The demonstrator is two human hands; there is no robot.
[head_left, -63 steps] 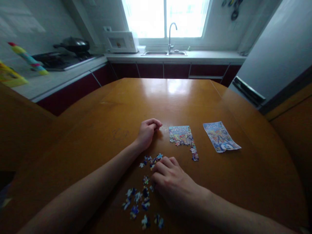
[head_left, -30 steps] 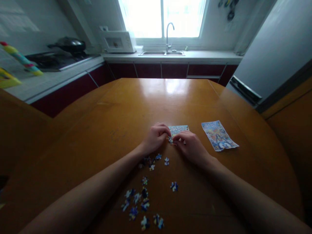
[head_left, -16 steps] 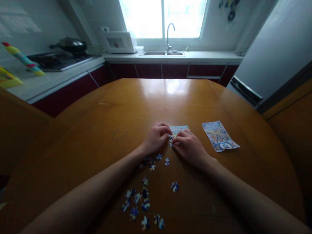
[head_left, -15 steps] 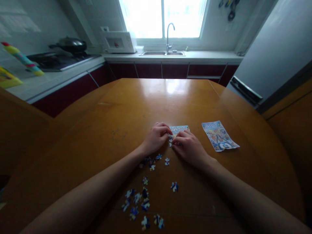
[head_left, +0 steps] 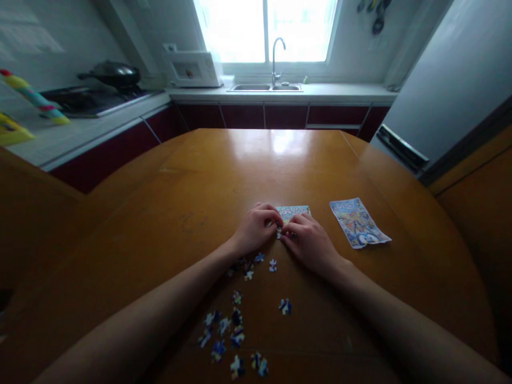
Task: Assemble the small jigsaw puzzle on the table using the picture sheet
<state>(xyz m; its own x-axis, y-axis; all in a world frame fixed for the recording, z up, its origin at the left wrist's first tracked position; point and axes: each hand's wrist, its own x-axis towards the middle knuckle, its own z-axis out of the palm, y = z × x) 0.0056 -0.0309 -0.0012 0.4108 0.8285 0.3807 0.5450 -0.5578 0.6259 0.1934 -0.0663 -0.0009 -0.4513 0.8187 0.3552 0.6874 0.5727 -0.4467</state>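
A partly joined jigsaw puzzle (head_left: pixel 294 212), light blue along its far edge, lies on the wooden table, its near part mostly covered by my hands. My left hand (head_left: pixel 259 225) rests at its left side with fingers curled down onto the near-left pieces. From the right, my right hand (head_left: pixel 308 237) pinches at the same spot, thumb and fingers at a small puzzle piece (head_left: pixel 279 233) between the hands. Exactly which piece each hand grips is hidden. Just below lies a single loose piece (head_left: pixel 272 265), with another piece (head_left: pixel 285 306) nearer to me.
Loose puzzle pieces (head_left: pixel 224 325) are scattered at the near left, beside and partly behind my left forearm. A printed picture sheet (head_left: pixel 359 223) lies to the right on the wooden table (head_left: pixel 256 170). Beyond stand a counter with a sink (head_left: pixel 251 87) and a microwave (head_left: pixel 194 69).
My left fingers have closed in slightly over the near-left pieces, covering more of them. My right hand stays almost in place; the whole view has shifted a little.
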